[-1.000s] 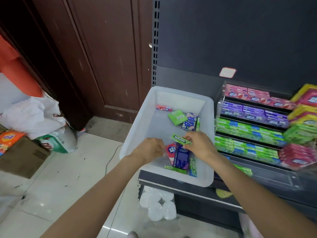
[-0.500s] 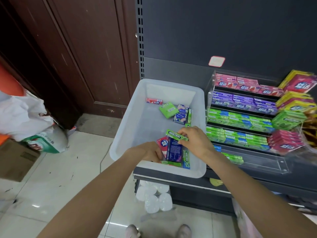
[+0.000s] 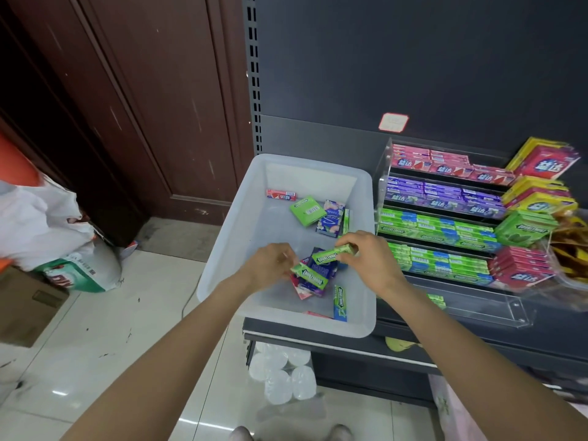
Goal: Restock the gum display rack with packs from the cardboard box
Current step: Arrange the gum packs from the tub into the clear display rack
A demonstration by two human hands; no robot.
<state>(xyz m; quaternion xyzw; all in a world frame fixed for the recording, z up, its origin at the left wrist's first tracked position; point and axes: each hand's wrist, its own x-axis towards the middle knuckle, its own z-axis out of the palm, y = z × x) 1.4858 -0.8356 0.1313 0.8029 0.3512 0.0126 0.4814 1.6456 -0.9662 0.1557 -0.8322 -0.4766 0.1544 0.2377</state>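
Observation:
A white plastic bin [image 3: 222, 249] sits on the dark shelf, holding several loose gum packs. My right hand [image 3: 369, 262] pinches a green Doublemint stick pack [image 3: 331, 254] above the bin. My left hand [image 3: 270, 265] grips the end of a second green Doublemint pack [image 3: 310, 275], lifted off a purple pack [image 3: 318, 268]. Another green pack [image 3: 339, 302] lies near the bin's front wall. The clear tiered gum rack [image 3: 515, 308] stands right of the bin, with pink, purple and green rows. No cardboard box with gum is seen.
A brown cardboard box [image 3: 22, 307], a white plastic bag [image 3: 38, 221] and a green-and-white sack [image 3: 79, 272] lie on the tiled floor at left. Clear bottles [image 3: 280, 374] stand under the shelf. A dark wooden door [image 3: 143, 100] is behind. Yellow and green boxes [image 3: 537, 202] stack at far right.
My left hand has picked a second green pack up from the pile. My right hand keeps its green pack and has shifted slightly right. The view has turned left.

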